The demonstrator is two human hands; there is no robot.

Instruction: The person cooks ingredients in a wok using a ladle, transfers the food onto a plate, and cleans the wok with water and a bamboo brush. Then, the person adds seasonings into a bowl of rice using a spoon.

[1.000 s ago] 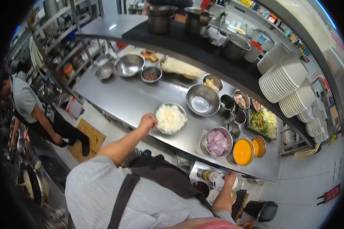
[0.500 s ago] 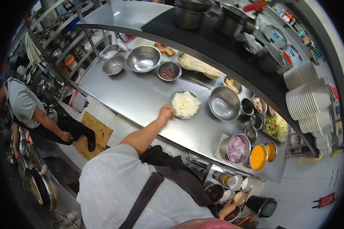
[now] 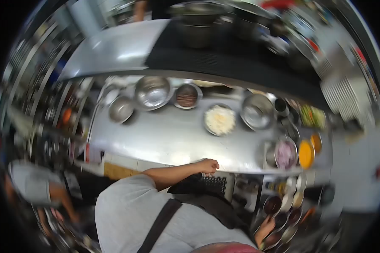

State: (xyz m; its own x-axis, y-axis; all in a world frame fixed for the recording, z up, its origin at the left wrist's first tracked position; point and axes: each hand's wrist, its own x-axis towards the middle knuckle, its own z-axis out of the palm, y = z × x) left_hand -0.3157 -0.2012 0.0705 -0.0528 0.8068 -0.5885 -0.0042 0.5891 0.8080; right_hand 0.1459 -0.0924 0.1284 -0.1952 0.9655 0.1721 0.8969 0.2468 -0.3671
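My left hand (image 3: 207, 167), its fingers curled in with nothing visible in them, hovers by the front edge of the steel table (image 3: 164, 139). Beyond it a metal bowl is filled with white shredded food (image 3: 220, 120), apart from the hand. Low on the right, my right hand (image 3: 265, 228) is among small sauce and seasoning containers, near a bowl of dark sauce (image 3: 272, 204). Blur hides its fingertips and whatever they may touch.
Along the table stand a large steel bowl (image 3: 153, 93), a bowl of reddish-brown pieces (image 3: 186, 100), another steel bowl (image 3: 257, 111), purple chopped food (image 3: 285, 154) and an orange-filled container (image 3: 306, 154). A dark shelf (image 3: 240, 63) overhangs the back. Another person (image 3: 36, 179) is at left.
My left hand has let go of the bowl of white shredded food and drawn back to the table's front edge. My right hand stays among the sauce containers. The camera view has turned.
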